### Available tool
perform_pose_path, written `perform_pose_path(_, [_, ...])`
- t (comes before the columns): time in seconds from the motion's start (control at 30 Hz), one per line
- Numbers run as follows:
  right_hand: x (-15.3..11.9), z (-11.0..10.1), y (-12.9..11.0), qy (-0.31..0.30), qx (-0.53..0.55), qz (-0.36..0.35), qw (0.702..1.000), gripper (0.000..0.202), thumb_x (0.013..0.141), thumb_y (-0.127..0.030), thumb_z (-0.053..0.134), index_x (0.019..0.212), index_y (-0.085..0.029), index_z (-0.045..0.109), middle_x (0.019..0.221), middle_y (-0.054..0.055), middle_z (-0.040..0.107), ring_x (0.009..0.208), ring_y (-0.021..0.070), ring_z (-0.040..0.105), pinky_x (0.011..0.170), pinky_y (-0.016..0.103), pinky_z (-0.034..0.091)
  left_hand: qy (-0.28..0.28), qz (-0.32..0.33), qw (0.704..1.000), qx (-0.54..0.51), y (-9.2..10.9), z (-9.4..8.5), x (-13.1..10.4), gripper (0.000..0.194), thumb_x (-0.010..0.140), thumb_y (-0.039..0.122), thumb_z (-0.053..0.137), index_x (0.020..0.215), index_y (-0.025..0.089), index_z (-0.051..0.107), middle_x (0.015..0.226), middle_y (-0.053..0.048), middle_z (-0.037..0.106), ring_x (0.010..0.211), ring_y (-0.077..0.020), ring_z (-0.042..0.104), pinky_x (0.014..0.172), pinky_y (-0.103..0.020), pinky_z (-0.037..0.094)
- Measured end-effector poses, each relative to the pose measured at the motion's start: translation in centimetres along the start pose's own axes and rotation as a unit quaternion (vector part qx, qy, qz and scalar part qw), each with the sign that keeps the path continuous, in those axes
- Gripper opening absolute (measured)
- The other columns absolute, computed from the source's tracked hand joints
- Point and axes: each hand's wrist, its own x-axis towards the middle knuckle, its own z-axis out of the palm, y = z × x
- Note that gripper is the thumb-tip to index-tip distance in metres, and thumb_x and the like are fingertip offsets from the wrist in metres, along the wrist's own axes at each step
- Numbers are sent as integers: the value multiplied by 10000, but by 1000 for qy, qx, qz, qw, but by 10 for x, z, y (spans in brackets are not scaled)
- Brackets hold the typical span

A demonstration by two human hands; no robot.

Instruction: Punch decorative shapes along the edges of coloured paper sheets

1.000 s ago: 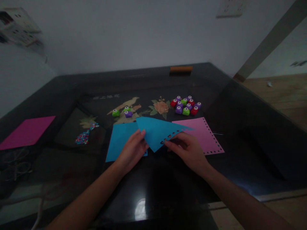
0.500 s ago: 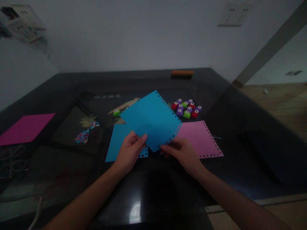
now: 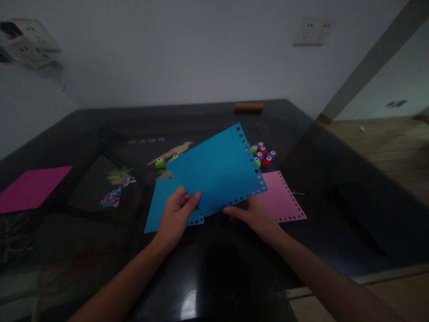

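A sheet of blue paper (image 3: pixel 216 172), held tilted above the table, has shaped holes punched along its right and lower edges. My left hand (image 3: pixel 176 214) pinches its lower left corner between thumb and fingers. At the lower edge, my right hand (image 3: pixel 256 217) has its thumb against the sheet and its fingers partly hidden behind. Under my left hand lies another blue sheet (image 3: pixel 154 210) with punched holes. A pink sheet (image 3: pixel 281 197), also punched along its edges, lies by my right hand, partly covered by the held sheet.
Several small craft punches (image 3: pixel 267 161) with eye-like tops stand behind the held sheet; green ones (image 3: pixel 160 163) stand left. Paper confetti (image 3: pixel 112 197) lies on the dark table (image 3: pixel 214 277). Left are a magenta sheet (image 3: pixel 35 188) and a cable (image 3: pixel 16 237). A brown roll (image 3: pixel 249 107) lies at the back.
The held blue sheet has turned clockwise and its punched edge now reaches further right, covering more of the punches. Both hands stay on it. The whole view has shifted slightly.
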Motion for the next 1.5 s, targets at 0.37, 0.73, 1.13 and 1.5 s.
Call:
perform_pose_path(0.37, [15, -37, -7, 143, 40, -53, 987, 201, 685, -356, 703, 817, -207, 678, 709, 4, 655, 627, 129, 571, 571, 274, 466, 9, -30, 994, 103, 2, -4, 7, 207, 760, 354, 634, 740, 183, 521, 549, 70, 482, 471, -84, 473, 450, -187, 380])
perform_pose_path(0.73, [15, -42, -7, 127, 14, -52, 990, 148, 692, -325, 691, 733, -185, 666, 640, -5, 641, 575, 117, 553, 577, 288, 457, -3, -28, 993, 112, 3, -4, 7, 258, 751, 342, 656, 649, 188, 476, 507, 70, 442, 417, -73, 400, 389, -182, 279])
perform_pose_path(1.13, [18, -42, -5, 132, 64, -68, 987, 191, 619, -301, 753, 737, -176, 669, 646, 0, 664, 572, 120, 583, 582, 283, 488, -29, -5, 992, 124, 10, -2, 6, 237, 748, 352, 655, 670, 176, 517, 488, 71, 484, 421, -83, 444, 411, -186, 319])
perform_pose_path(1.5, [21, -64, -9, 186, 3, -91, 978, 332, 537, -314, 783, 806, -168, 653, 690, 8, 636, 611, 140, 586, 582, 293, 478, -16, 77, 981, 177, -2, 1, 5, 390, 815, 327, 578, 1157, 163, 491, 676, 21, 599, 657, -166, 585, 659, -286, 455])
